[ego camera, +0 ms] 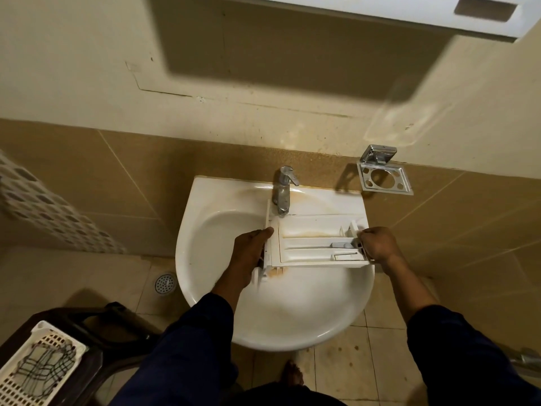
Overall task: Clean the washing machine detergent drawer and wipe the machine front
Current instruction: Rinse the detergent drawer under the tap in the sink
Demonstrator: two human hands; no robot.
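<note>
Drawer (310,244) is over the sink (292,317), open side up, just below the tap (282,190). Long axis runs left-right, front panel at left end. My left grip (251,250) is curled round the panel, right grip (377,244) clamps the rear end.

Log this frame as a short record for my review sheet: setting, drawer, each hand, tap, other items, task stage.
setting: tiled bathroom, white sink
detergent drawer: held level across the basin, compartments up, brownish stains inside
left hand: grips the drawer's front-panel end
right hand: grips the opposite end
tap: just behind the drawer, no water visible
other items: metal holder on wall, floor drain, basket lower left
task stage: drawer out and at the sink; washing machine not in view
</note>
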